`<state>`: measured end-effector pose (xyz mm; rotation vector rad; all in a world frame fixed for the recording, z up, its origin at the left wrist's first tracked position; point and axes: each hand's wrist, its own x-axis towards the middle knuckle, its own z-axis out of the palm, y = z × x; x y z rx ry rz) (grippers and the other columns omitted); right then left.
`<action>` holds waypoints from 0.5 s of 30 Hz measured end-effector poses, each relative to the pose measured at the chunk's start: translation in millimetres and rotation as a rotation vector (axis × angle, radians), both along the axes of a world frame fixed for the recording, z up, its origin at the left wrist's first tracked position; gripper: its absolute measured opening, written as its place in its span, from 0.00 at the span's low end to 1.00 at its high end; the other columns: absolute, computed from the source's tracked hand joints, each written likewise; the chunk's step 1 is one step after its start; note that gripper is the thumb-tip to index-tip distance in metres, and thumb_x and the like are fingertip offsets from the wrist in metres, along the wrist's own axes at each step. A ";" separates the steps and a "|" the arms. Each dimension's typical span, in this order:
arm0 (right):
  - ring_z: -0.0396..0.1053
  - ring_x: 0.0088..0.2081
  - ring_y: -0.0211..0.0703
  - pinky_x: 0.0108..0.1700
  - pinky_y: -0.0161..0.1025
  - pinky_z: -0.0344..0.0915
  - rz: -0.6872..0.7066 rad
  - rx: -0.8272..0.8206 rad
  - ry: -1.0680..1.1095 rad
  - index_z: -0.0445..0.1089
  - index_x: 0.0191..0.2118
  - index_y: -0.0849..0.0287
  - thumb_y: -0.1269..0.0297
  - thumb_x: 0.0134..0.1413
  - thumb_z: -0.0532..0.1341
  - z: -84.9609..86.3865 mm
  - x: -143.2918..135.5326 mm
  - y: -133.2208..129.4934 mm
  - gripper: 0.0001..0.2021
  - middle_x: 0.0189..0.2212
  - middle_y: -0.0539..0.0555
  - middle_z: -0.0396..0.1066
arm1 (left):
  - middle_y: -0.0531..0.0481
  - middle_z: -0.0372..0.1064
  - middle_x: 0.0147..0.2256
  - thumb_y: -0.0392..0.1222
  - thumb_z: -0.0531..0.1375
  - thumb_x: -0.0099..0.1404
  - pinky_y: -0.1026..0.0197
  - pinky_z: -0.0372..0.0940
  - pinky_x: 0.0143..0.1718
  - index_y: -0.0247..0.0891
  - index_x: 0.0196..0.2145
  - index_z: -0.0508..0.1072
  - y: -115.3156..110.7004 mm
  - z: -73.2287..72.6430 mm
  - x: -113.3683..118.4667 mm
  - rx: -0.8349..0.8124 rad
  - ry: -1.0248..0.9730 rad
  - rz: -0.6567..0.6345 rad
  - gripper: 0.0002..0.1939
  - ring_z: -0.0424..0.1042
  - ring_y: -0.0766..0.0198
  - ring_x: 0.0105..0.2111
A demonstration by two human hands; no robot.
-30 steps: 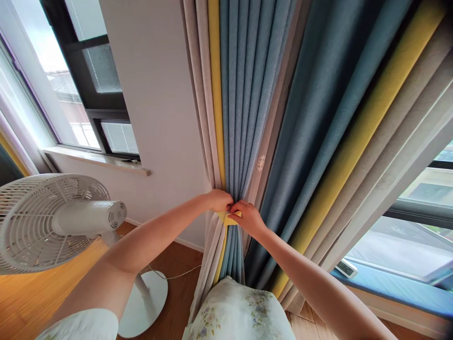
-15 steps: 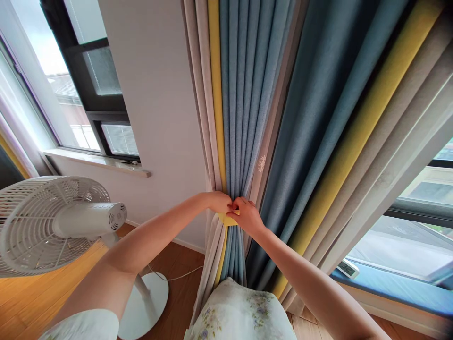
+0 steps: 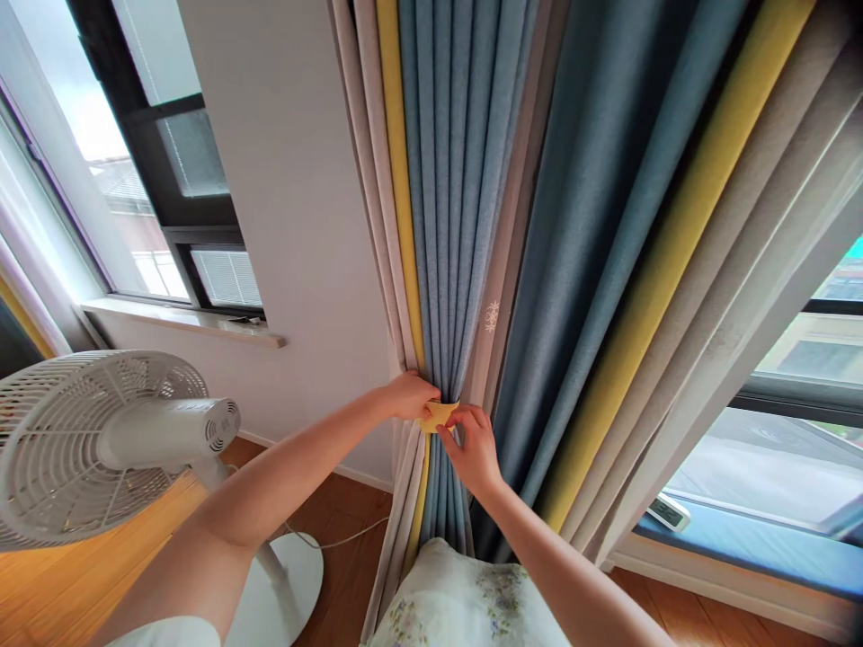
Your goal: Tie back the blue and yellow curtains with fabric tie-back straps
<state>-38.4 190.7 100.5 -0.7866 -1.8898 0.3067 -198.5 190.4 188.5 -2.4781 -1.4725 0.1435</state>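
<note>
Fingers (image 3: 467, 417) closed on a flat yellow fabric band (image 3: 440, 415)

By the left hand (image 3: 413, 395), the band's left end is held; its right end is pinched between the thumb and forefinger of the right hand (image 3: 477, 454). The band is laid across the front of a pleated blue, yellow and beige fabric curtain (image 3: 441, 225), whose folds are drawn in at the fingertips. Right of the fingers, a looser blue, yellow and beige fabric curtain (image 3: 586, 270) is hung. Well left, a white round-caged fan (image 3: 162, 431) is seen.
</note>
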 end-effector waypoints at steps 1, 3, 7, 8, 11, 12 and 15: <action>0.63 0.39 0.45 0.39 0.43 0.60 0.006 -0.099 0.100 0.58 0.28 0.56 0.60 0.48 0.55 -9.8 -4.0 -4.4 0.07 0.32 0.54 0.64 | 0.52 0.72 0.30 0.44 0.56 0.54 0.61 0.55 0.36 0.39 0.32 0.68 0.1 0.4 -0.4 -0.004 -0.005 0.008 0.08 0.69 0.63 0.32; 0.65 0.34 0.44 0.33 0.40 0.61 0.083 -0.427 0.266 0.58 0.31 0.56 0.58 0.47 0.55 -26.6 -15.5 -9.6 0.08 0.30 0.54 0.65 | 0.52 0.72 0.31 0.44 0.55 0.56 0.62 0.55 0.36 0.39 0.32 0.68 -0.1 1.7 -1.3 -0.015 -0.013 0.025 0.08 0.69 0.63 0.32; 0.65 0.31 0.39 0.27 0.33 0.58 0.371 -1.000 0.586 0.59 0.31 0.57 0.56 0.40 0.59 -43.0 -43.2 -7.5 0.13 0.30 0.51 0.66 | 0.51 0.72 0.31 0.42 0.49 0.60 0.62 0.54 0.35 0.38 0.30 0.68 -1.2 4.9 -4.1 -0.046 -0.017 0.049 0.10 0.68 0.64 0.31; 0.65 0.30 0.37 0.27 0.32 0.57 0.403 -1.045 0.681 0.59 0.30 0.57 0.57 0.38 0.60 -44.0 -49.2 -5.8 0.13 0.30 0.50 0.66 | 0.51 0.72 0.31 0.42 0.48 0.61 0.62 0.54 0.35 0.38 0.30 0.69 -1.2 5.3 -5.1 -0.048 -0.020 0.053 0.11 0.68 0.64 0.31; 0.60 0.24 0.31 0.25 0.30 0.54 0.407 -1.060 0.878 0.59 0.27 0.57 0.59 0.33 0.63 -45.0 -63.0 -1.4 0.13 0.25 0.45 0.63 | 0.51 0.72 0.30 0.42 0.47 0.62 0.63 0.53 0.35 0.38 0.30 0.69 -0.4 5.0 -8.0 -0.047 -0.043 0.060 0.13 0.67 0.65 0.30; 0.57 0.22 0.30 0.24 0.30 0.52 0.398 -1.054 0.906 0.60 0.27 0.57 0.59 0.33 0.63 -45.4 -66.2 -0.1 0.13 0.23 0.45 0.62 | 0.52 0.72 0.30 0.42 0.46 0.62 0.63 0.53 0.35 0.39 0.30 0.69 0.1 4.5 -8.8 -0.046 -0.053 0.061 0.13 0.67 0.65 0.30; 0.52 0.19 0.29 0.23 0.30 0.49 0.350 -1.009 0.924 0.60 0.25 0.57 0.59 0.34 0.63 -47.4 -73.8 5.0 0.13 0.19 0.43 0.58 | 0.52 0.72 0.30 0.41 0.46 0.63 0.64 0.53 0.35 0.39 0.29 0.70 2.1 2.3 -10.5 -0.044 -0.069 0.068 0.14 0.67 0.65 0.30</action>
